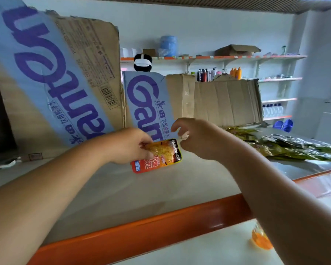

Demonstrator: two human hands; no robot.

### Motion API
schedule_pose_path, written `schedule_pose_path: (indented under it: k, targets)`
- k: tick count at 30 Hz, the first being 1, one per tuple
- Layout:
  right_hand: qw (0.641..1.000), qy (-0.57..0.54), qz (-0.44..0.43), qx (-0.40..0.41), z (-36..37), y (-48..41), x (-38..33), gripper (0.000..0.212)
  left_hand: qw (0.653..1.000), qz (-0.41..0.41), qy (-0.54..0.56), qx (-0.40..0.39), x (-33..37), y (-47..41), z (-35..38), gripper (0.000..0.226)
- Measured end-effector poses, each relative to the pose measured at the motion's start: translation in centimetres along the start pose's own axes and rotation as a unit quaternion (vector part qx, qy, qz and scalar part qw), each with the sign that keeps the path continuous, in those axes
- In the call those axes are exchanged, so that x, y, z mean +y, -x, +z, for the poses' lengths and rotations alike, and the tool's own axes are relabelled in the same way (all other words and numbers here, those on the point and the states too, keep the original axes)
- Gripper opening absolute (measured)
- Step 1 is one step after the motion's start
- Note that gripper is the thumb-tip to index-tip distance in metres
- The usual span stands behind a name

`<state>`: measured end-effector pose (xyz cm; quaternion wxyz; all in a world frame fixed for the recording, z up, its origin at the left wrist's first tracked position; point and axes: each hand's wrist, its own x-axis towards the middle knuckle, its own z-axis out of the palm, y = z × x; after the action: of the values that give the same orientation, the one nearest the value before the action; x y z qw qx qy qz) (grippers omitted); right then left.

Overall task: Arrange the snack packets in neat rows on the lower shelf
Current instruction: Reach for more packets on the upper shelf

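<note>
— Snack packet (pixel 161 159), red and orange: where is it?
— Past the orange rim of the shelf (pixel 141 226), over the grey board, about midway along. Whether it lies on the board or hangs just above it cannot be told.
— Who holds it?
— The left hand (pixel 128 146); its fingers (pixel 146 148) pinch the packet's upper left part. The right hand (pixel 199 138) is just beside the top right corner, its own fingers loosely curled, thumb and forefinger apart, holding nothing.
— And behind?
— Cardboard cartons (pixel 46 83) with blue bands and purple letters stand at the back of the shelf. To the right lies a heap of green packets (pixel 294 149). Farther off, wall shelves (pixel 275 79) carry bottles (pixel 235 72).
</note>
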<state>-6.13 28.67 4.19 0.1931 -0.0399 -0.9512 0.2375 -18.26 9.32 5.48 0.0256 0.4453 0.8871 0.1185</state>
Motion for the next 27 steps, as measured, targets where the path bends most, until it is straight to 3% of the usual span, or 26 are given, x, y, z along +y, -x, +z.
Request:
schedule_pose_path:
  k: [3,5,8,10,17,23,27]
  targets:
    - [0.998,0.023,0.05,-0.023,-2.9,-0.2,2.4,0.029,0.998,-0.041,-0.029,-0.03,-0.6,-0.1,0.1,0.021]
    - [0.987,0.12,0.097,-0.034,-5.1,-0.6,4.6,0.02,0.997,-0.055,-0.032,-0.051,-0.7,-0.1,0.0,0.024]
    - [0.945,0.27,0.17,-0.078,-6.9,-1.1,6.7,0.024,0.995,-0.061,-0.027,-0.073,-0.8,0.0,0.0,0.032]
    - [0.918,0.332,0.174,-0.126,-6.4,-0.9,7.2,0.03,0.996,-0.051,-0.008,-0.078,-0.9,0.0,0.0,0.04]
    - [0.917,0.351,0.133,-0.133,-3.9,-1.3,7.7,0.029,0.997,-0.029,0.032,-0.064,0.2,0.0,0.5,0.062]
    - [0.976,0.196,0.027,-0.088,-3.5,-0.5,6.9,0.036,0.998,0.005,-0.037,-0.044,1.5,-0.4,2.1,0.068]
    - [0.964,0.234,0.049,-0.115,-3.2,-0.6,7.3,0.046,0.999,0.038,-0.027,-0.027,2.3,-0.3,1.9,0.065]
